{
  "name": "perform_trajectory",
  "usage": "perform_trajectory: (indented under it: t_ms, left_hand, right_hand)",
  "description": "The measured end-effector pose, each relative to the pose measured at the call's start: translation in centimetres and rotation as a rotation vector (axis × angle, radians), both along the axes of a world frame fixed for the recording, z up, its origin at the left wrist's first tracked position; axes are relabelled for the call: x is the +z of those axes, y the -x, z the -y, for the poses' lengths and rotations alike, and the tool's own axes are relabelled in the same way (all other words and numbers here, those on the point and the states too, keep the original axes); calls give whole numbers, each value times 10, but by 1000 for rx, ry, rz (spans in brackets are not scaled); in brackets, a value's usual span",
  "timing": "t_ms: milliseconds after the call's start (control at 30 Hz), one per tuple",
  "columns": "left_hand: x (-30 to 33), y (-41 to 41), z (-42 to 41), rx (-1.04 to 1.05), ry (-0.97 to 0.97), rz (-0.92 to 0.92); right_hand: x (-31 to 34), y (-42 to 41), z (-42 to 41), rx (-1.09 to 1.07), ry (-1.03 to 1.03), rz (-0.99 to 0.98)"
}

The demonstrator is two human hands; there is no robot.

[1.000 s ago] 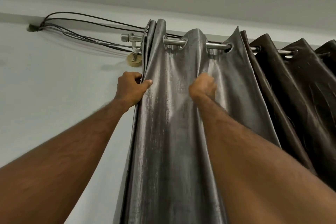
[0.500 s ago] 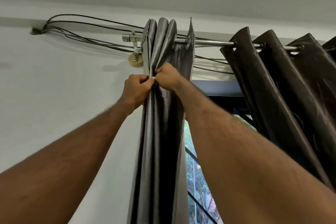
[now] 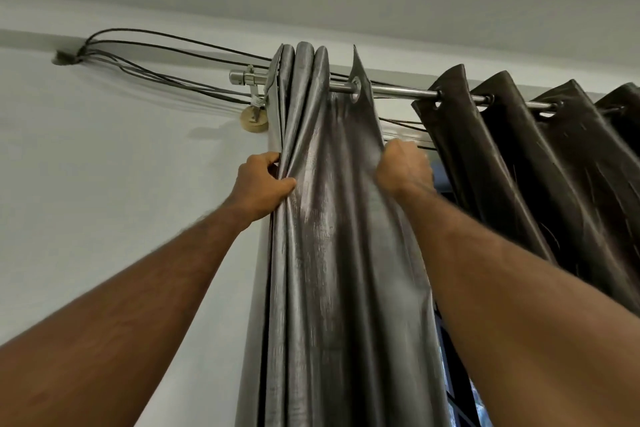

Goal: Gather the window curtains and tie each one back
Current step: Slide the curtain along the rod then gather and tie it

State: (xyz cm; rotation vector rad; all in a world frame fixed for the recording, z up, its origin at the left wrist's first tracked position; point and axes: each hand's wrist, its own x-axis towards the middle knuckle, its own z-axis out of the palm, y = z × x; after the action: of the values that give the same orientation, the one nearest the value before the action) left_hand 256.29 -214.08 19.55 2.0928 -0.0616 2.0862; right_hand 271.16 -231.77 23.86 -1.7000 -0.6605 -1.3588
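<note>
Grey curtain [image 3: 332,218] hangs left of dark curtain [image 3: 540,166], apparently apart

Quick count: two curtains, one silvery grey curtain [image 3: 332,218] and one dark brown curtain [image 3: 540,163]. One metal rod [image 3: 394,91], one wall bracket [image 3: 254,114], a bundle of roughly five cables [image 3: 156,45], two hands.
</note>
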Motion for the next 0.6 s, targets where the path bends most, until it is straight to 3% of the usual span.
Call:
perform_trajectory:
  t_ms: [167, 367, 500, 600]
  left_hand:
    - [-6, 8, -6, -25, -5, -67]
    - [-6, 18, -22, -113, 62, -70]
    - [-17, 17, -30, -212, 56, -10]
    - [-33, 6, -21, -280, 67, -11]
  right_hand:
    - [-9, 14, -34, 66, -19, -51]
    - [32, 125, -95, 452, 211, 219]
    - [33, 89, -89, 318, 317, 276]
    - [-6, 57, -86, 336, 312, 228]
